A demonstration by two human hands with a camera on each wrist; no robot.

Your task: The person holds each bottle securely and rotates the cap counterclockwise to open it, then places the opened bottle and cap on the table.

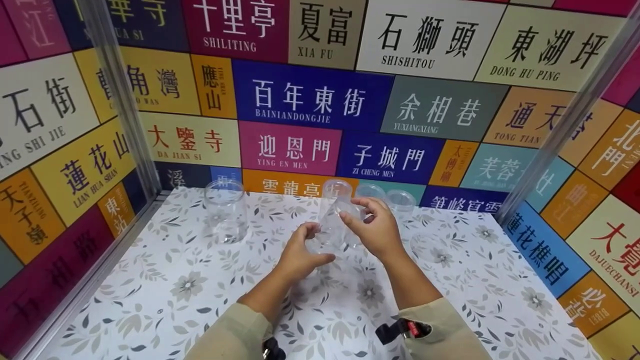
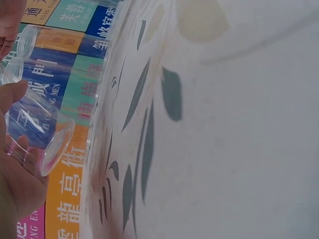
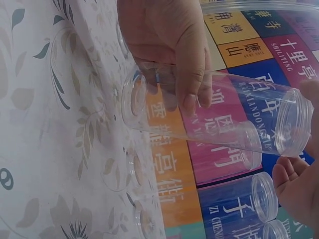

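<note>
I had the clear jar (image 3: 227, 115) tilted over the patterned table (image 1: 200, 300), my left hand (image 1: 299, 256) curled around its base end, my right hand (image 1: 376, 229) pinching its threaded mouth between thumb and fingers. I judged it light and thin-walled, stiff yet easily dented, and slick along the smooth side; the ridged mouth seemed the surer hold. 3 more clear jars (image 1: 401, 200) stood behind it.

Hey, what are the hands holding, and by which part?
A clear jar: the right hand holds its threaded mouth end; the left hand is at its base end, its grip uncertain.
</note>
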